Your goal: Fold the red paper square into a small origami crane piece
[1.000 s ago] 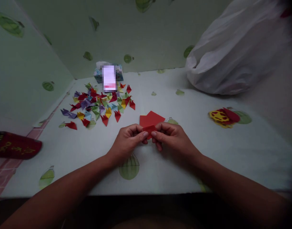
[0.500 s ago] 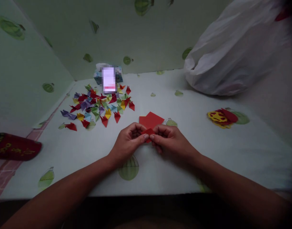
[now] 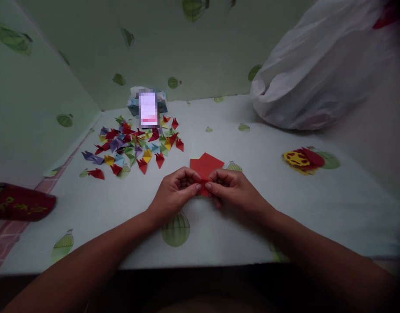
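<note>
Between my two hands is a small folded piece of red origami paper (image 3: 204, 188), pinched from both sides. My left hand (image 3: 182, 184) grips its left edge with thumb and curled fingers. On the other edge, my right hand (image 3: 230, 186) closes with its thumb on the near face. Fingers cover much of the piece, so its exact folds are hidden. Just beyond the fingertips, red paper squares (image 3: 206, 162) lie on the table. Folded paper cranes (image 3: 131, 145) in red, yellow, green, blue and purple are heaped to the left.
Behind the cranes a lit phone (image 3: 148, 108) leans on a tissue box (image 3: 163, 102). A white plastic bag (image 3: 304, 87) stands at the back right. Yellow and red cut-out pieces (image 3: 299, 160) lie on the right. A dark red object with yellow characters (image 3: 23, 202) is at the left edge.
The raised flap of the held red paper now looks lower and flatter between my thumbs. Both hands keep almost the same place; the view has shifted slightly.
</note>
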